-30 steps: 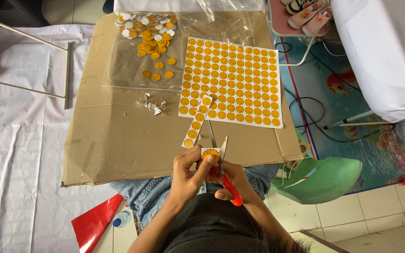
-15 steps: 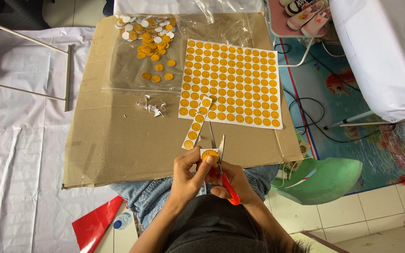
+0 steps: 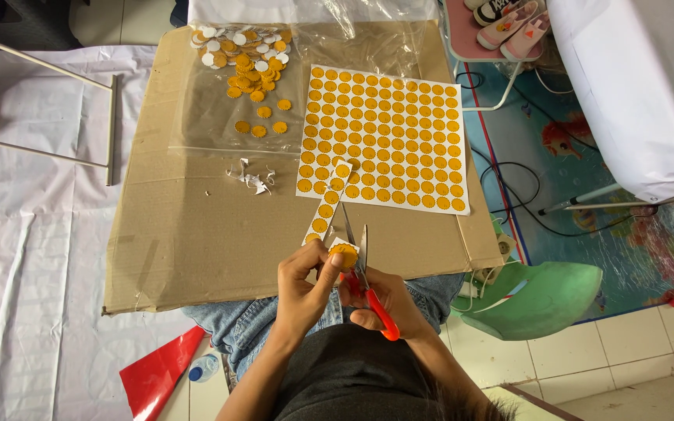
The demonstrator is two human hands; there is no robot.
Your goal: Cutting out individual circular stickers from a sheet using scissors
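Note:
My left hand [image 3: 303, 287] pinches a small round orange sticker piece [image 3: 344, 254] at the near edge of the cardboard sheet [image 3: 196, 226]. My right hand [image 3: 393, 302] grips red-handled scissors [image 3: 362, 269], whose blades stand apart right beside the piece. A narrow strip of orange dots [image 3: 324, 206] lies just beyond my hands. Further out rests a white sheet full of orange dots [image 3: 384, 140]. A heap of cut orange rounds [image 3: 247, 66] sits on clear plastic at the far left.
White paper scraps [image 3: 253, 179] lie mid-cardboard. A metal frame [image 3: 48, 140] stands on white cloth at the left. A green plastic stool [image 3: 540, 300], cables and a white covered table [image 3: 633, 86] are at the right. A red sheet [image 3: 157, 374] lies near my knee.
The scissor blades have shifted slightly around the orange piece, and my left hand has turned it a little. Nothing else has moved.

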